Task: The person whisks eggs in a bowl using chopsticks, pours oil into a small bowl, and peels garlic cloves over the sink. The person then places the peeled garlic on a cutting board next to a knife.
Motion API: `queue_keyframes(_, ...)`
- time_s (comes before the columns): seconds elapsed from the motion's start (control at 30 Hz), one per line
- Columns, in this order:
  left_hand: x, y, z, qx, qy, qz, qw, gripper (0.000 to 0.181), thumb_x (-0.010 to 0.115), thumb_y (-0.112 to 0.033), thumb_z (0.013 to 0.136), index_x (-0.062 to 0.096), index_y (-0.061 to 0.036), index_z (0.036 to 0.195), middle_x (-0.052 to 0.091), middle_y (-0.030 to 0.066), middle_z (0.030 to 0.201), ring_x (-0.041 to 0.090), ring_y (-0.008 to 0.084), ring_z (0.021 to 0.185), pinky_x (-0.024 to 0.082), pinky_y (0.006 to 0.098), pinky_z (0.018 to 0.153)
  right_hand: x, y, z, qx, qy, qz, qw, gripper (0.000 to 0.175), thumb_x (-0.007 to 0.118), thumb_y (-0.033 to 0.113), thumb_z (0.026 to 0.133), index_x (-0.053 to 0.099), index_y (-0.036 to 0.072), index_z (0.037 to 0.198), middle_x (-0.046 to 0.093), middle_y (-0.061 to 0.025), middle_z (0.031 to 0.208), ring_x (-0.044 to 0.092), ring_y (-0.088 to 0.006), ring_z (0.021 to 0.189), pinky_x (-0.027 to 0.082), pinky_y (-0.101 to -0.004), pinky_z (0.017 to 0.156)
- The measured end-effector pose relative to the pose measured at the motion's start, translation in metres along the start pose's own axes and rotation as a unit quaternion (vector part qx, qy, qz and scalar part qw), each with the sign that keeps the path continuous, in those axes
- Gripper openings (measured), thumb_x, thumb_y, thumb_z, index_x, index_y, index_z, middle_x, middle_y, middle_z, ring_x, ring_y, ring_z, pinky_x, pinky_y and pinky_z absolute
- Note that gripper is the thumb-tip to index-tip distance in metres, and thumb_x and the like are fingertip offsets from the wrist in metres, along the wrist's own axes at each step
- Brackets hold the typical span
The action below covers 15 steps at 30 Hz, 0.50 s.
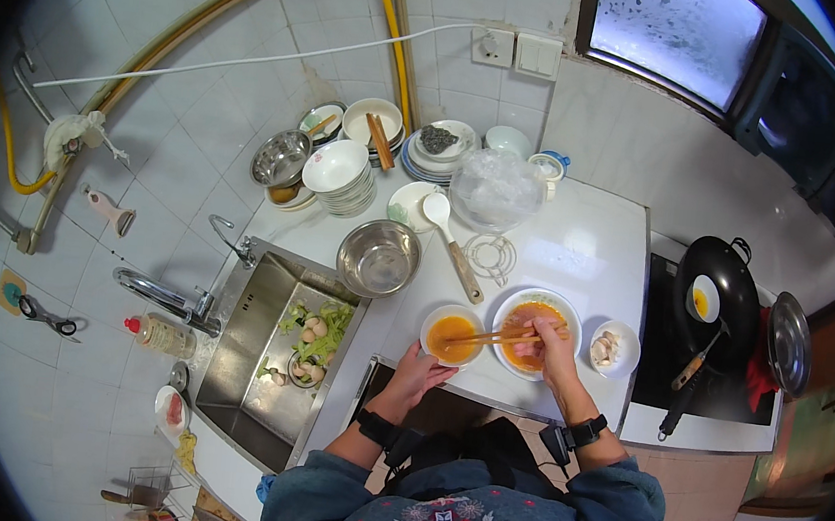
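My left hand (418,375) grips the near rim of a small white bowl (429,314) of beaten egg (448,330). Wooden chopsticks (489,337) are held in my right hand (546,348), their tips down in that egg. My right hand is above a larger white bowl (572,317), whose orange-yellow contents (533,313) look like egg around a pinkish mass, possibly minced meat; my fingers cover part of it. Just right of it stands a small white bowl (630,341) with peeled garlic cloves (605,349).
Left is a steel sink (241,364) holding eggshells (314,328) and green vegetable scraps (336,320). A steel basin (378,257), a ladle (456,245) and a wire trivet (493,259) lie beyond the bowls. Stacked bowls (339,177) line the wall. A black wok (711,266) sits on the cooktop (736,400).
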<state>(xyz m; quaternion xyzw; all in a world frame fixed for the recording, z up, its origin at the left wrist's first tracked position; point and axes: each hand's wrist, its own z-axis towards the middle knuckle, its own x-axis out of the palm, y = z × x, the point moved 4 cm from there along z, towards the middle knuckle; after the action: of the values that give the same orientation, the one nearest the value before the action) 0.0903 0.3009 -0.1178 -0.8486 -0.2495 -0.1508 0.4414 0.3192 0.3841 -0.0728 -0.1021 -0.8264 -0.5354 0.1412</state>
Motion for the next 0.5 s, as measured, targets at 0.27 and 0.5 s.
queue_keyframes(0.27,-0.001,-0.005,-0.003,-0.011,0.001,0.013,1.0,0.05,0.045,0.001,0.088,0.024,-0.0018,0.134,0.053,0.0251,0.116,0.06,0.0343,0.102,0.051,0.0401,0.09,-0.01,0.02,-0.013,-0.066,0.062,-0.047,0.995,0.025,0.053,0.022,0.092,0.058,-0.003,0.094,0.06,-0.0103,0.078,0.063,-0.0183,0.059,0.051,-0.0247,0.048)
queue_keyframes(0.5,-0.001,-0.007,-0.004,-0.009,-0.003,0.027,1.0,0.05,0.044,0.0,0.089,0.024,-0.0027,0.135,0.053,0.024,0.117,0.06,0.0337,0.101,0.052,0.0384,0.089,0.003,0.024,-0.012,-0.091,0.074,-0.044,0.992,0.02,0.054,0.016,0.092,0.06,-0.003,0.096,0.062,-0.0083,0.081,0.063,-0.0162,0.06,0.051,-0.0231,0.053)
